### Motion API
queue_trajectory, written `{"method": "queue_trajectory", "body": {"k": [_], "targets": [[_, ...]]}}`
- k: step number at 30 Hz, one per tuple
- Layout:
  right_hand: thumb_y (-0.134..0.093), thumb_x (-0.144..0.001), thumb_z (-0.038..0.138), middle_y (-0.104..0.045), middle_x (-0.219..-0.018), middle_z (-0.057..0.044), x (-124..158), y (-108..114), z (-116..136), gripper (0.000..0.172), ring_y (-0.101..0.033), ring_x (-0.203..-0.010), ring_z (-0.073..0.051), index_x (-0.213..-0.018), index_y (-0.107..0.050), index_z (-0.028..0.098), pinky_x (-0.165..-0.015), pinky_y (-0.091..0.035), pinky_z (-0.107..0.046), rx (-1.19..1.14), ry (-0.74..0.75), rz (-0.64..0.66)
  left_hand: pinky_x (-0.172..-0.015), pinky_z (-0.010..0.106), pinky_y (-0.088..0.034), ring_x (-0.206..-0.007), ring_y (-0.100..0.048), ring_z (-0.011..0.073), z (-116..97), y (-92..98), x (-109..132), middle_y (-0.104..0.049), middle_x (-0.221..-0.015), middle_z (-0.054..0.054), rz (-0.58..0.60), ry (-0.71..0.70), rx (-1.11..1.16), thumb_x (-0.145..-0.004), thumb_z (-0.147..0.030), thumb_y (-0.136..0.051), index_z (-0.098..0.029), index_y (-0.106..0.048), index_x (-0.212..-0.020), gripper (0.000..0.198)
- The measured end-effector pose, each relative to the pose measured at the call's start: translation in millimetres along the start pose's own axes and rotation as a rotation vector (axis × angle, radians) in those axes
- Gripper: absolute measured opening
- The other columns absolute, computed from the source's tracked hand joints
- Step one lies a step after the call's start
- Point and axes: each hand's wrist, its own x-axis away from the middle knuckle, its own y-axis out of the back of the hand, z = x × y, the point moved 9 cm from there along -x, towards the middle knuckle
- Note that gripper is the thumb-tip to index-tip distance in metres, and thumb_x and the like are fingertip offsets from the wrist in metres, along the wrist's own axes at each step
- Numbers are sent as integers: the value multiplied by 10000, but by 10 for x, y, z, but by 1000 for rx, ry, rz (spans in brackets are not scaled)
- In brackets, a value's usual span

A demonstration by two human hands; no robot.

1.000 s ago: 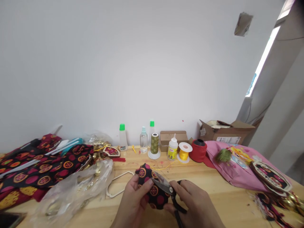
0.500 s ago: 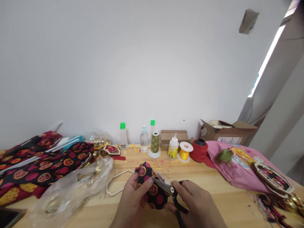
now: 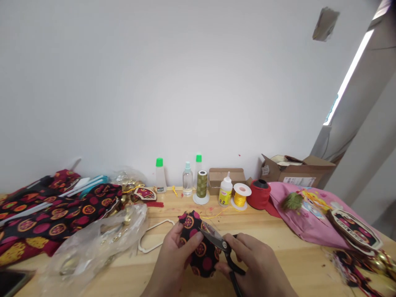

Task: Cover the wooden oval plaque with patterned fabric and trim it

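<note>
Near the table's front edge, my left hand (image 3: 176,255) grips a black patterned fabric piece (image 3: 202,258) with its thumb on top. The fabric has pink dots and orange-ringed circles. My right hand (image 3: 255,264) is closed round the black-handled scissors (image 3: 227,249). Their blades point up and left and lie over the fabric's upper right part, close to my left thumb. Whether the blades are parted is hard to tell. Left of my left hand, a pale frame-shaped piece (image 3: 148,249) lies on the wooden table (image 3: 297,264).
Bottles, an olive thread spool (image 3: 202,184), a glue bottle (image 3: 225,192), a yellow cord spool (image 3: 240,198) and a red roll (image 3: 259,196) stand at the back. Patterned cloth (image 3: 58,212) and a plastic bag (image 3: 93,243) lie left. A pink bag (image 3: 306,225) lies right.
The fabric piece has shifted and turned slightly in my left hand. The scissors have moved a little, with their blades still over it.
</note>
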Motion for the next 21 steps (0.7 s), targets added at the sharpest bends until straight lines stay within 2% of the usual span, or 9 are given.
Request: {"method": "queue_trajectory", "body": {"k": [8, 16, 21], "targets": [[-690, -623, 262, -593, -606, -15, 18, -35, 1, 276, -525, -475, -132, -865, -599, 165, -427, -386, -197, 16, -19, 30, -499, 270, -489, -519, -621, 165, 4, -3, 6, -694, -678, 17, -7, 8, 0, -587, -181, -699, -158, -548, -852, 306], [-571, -746, 359, -550, -549, 6, 3, -69, 1, 191, -487, -441, -117, -800, -588, 176, -416, -337, -189, -2, -26, 72, -497, 255, -489, -518, -619, 153, 8, -33, 15, -691, -663, 10, -7, 19, 13, -581, -174, -705, -156, -559, -854, 310], [-525, -782, 379, -537, -530, 3, 18, -43, 18, 228, -481, -432, -121, -804, -587, 161, -412, -327, -195, -15, 4, 42, -560, 269, -502, -630, -646, 181, 34, -30, 3, -689, -658, 16, 16, 26, 21, -578, -179, -711, -156, -567, -843, 302]]}}
